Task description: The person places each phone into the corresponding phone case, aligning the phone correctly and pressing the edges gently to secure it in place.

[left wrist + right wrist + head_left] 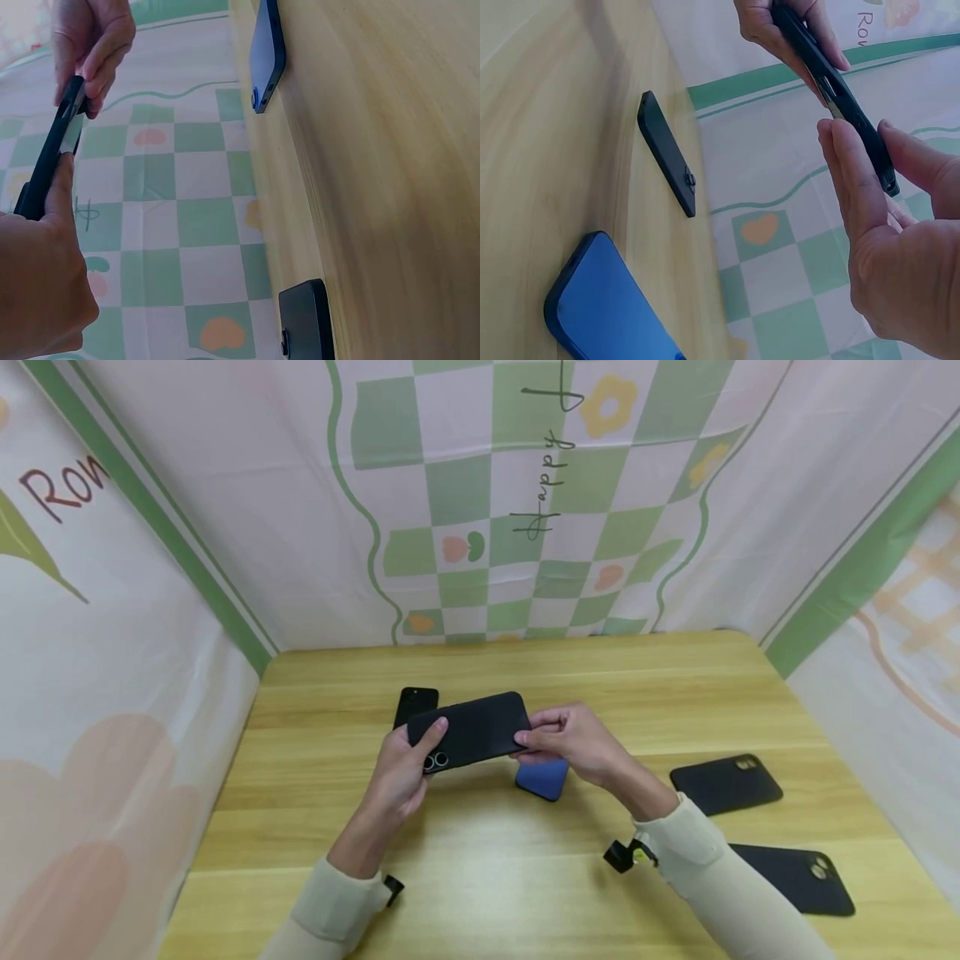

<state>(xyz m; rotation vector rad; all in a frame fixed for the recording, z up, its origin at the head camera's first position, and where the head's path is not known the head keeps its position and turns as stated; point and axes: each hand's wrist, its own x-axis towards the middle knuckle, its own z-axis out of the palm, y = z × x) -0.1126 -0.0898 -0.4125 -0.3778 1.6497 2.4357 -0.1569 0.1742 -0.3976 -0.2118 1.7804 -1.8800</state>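
Note:
Both hands hold a phone in a black case (480,727) above the table, its back turned up and camera rings at the left end. My left hand (401,768) grips that end, thumb lying on the back. At the opposite end, my right hand (577,745) pinches the edge between thumb and fingers. Along the side of the black case (847,105) in the right wrist view, a pale strip shows between case and phone. Below the hands lies a blue phone (543,781), partly covered by the right hand in the head view. Behind the held phone is a black phone (416,703).
Two black phone cases with camera cutouts lie at the right: an upper case (723,785) and a lower case (795,881), the latter partly behind the right sleeve. Printed fabric (465,493) hangs around the back and sides of the wooden table (480,885).

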